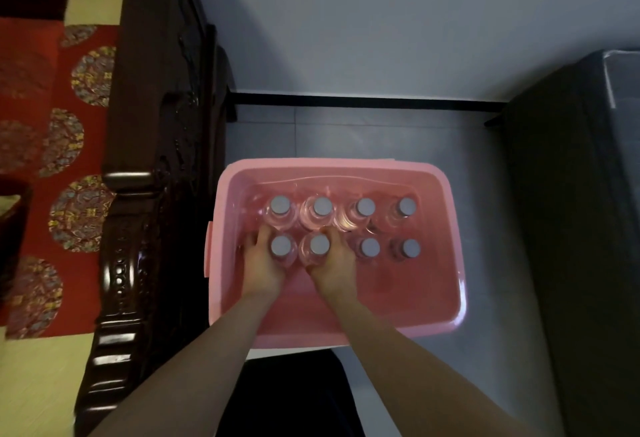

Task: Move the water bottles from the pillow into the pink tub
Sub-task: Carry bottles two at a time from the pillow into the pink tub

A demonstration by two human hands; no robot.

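A grey tiled floor (485, 145) meets a pale wall (381, 20). Left of the fingers stands a dark carved bed frame (149, 194) with red patterned bedding (34, 124) beyond it, and well to their right is a dark cabinet (571, 228). On the floor, around both hands, sits the pink tub (454, 263). Eight water bottles (366, 208) stand upright in it, in two rows of four. The left hand (259, 270) grips the near row's end bottle (281, 246), its fingers (254, 240) curled round the body. The right hand (334, 270) grips the next bottle (319, 245) the same way, just beside it. Both bottles look about set down, so the task seems far along. No bottle shows on the bed and I cannot pick out the pillow, so what remains is unclear. Nothing blocks the tub's free half, on the wrist side of the fingers.
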